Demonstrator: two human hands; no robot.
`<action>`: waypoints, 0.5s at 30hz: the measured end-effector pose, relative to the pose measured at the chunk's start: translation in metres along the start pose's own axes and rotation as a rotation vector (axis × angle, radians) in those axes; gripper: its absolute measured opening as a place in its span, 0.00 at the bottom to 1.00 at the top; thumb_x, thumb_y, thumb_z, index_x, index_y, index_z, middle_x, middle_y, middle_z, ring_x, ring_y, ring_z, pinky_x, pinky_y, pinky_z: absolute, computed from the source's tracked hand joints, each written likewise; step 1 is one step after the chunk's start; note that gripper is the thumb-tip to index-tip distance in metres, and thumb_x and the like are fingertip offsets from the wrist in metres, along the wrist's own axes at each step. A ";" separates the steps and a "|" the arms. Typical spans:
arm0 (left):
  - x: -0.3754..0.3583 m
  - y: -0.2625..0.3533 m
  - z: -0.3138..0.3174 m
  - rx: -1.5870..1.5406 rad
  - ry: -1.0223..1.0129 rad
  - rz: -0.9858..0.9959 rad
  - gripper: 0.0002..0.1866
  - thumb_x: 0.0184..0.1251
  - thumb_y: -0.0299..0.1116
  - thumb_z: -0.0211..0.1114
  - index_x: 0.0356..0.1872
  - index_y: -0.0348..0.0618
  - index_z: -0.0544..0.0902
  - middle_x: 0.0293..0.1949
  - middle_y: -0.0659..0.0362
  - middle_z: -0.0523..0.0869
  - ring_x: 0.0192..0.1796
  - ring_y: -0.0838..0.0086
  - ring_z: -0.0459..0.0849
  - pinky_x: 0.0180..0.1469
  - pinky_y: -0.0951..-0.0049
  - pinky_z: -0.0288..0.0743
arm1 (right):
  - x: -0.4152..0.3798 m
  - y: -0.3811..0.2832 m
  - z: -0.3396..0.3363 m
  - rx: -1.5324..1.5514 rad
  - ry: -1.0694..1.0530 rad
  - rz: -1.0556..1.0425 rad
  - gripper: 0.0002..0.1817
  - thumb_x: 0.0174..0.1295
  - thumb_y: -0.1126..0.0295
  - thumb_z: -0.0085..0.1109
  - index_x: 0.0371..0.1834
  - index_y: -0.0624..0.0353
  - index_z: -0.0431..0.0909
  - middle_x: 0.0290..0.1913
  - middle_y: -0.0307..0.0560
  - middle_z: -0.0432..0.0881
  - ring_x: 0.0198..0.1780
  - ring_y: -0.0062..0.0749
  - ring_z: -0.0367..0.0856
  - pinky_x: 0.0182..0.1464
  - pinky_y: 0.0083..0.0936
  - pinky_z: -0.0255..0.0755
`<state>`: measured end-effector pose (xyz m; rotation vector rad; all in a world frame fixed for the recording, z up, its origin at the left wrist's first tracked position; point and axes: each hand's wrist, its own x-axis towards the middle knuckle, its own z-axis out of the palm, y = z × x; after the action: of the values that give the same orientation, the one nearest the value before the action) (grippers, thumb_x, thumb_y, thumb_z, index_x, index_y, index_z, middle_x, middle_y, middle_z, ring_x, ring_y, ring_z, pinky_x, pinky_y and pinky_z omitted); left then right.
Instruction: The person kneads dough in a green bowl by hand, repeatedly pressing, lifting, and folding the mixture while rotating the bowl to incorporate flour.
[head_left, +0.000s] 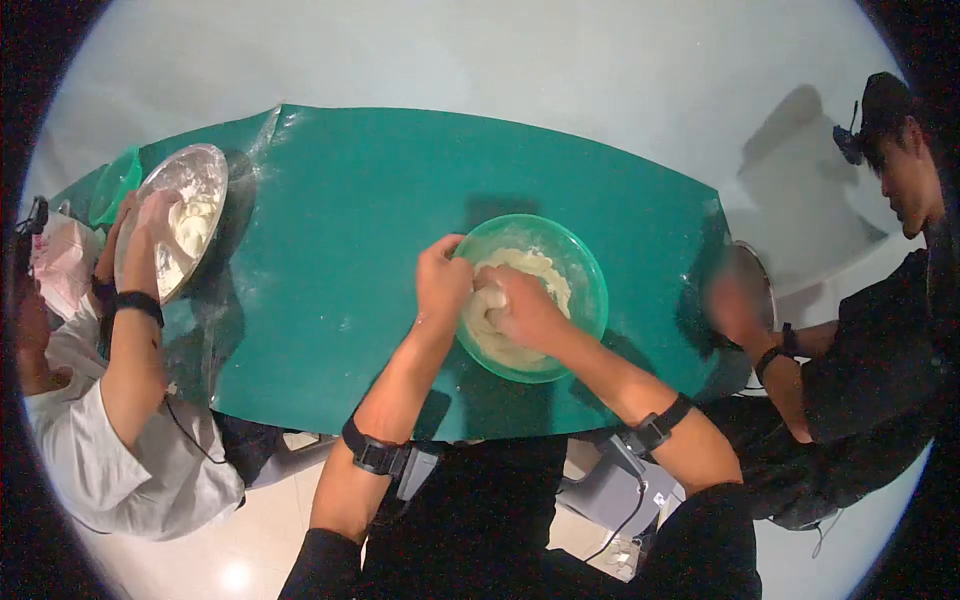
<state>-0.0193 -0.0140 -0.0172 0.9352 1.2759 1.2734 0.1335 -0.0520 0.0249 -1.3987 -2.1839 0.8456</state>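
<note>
A translucent green bowl [592, 262] sits on the green tabletop in front of me. Pale, sticky dough [508, 350] lies inside, with loose flour around it. At the bowl's left rim, my left hand [443, 282] is closed on the edge. My right hand [524, 310] reaches into the bowl from the right, its fingers curled into the dough and partly hidden by it. Both of my forearms wear black straps.
To the left, a co-worker's hand [157, 212] works in a tilted metal bowl [222, 165] of floury dough. A green basin [122, 180] and a pinkish bag [68, 258] are beyond it. Another co-worker [880, 330] works at a metal bowl [768, 285] on the right edge of the green table [360, 200].
</note>
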 end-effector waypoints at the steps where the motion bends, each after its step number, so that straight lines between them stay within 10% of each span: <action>1: 0.001 -0.004 0.000 0.007 0.003 0.003 0.19 0.53 0.20 0.53 0.43 0.36 0.89 0.32 0.54 0.90 0.35 0.69 0.85 0.43 0.67 0.79 | 0.002 0.000 0.002 -0.062 0.040 -0.015 0.24 0.49 0.78 0.67 0.54 0.60 0.81 0.52 0.58 0.83 0.56 0.59 0.82 0.58 0.45 0.76; 15: -0.006 -0.002 0.004 -0.030 0.061 -0.005 0.17 0.54 0.19 0.53 0.42 0.35 0.86 0.34 0.52 0.89 0.38 0.67 0.85 0.45 0.66 0.78 | 0.014 0.020 -0.009 -0.478 0.182 -0.170 0.32 0.56 0.73 0.70 0.68 0.57 0.75 0.64 0.59 0.77 0.68 0.53 0.76 0.64 0.37 0.75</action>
<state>-0.0142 -0.0192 -0.0179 0.8773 1.3020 1.3229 0.1470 -0.0300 0.0182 -1.3988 -2.4092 0.1276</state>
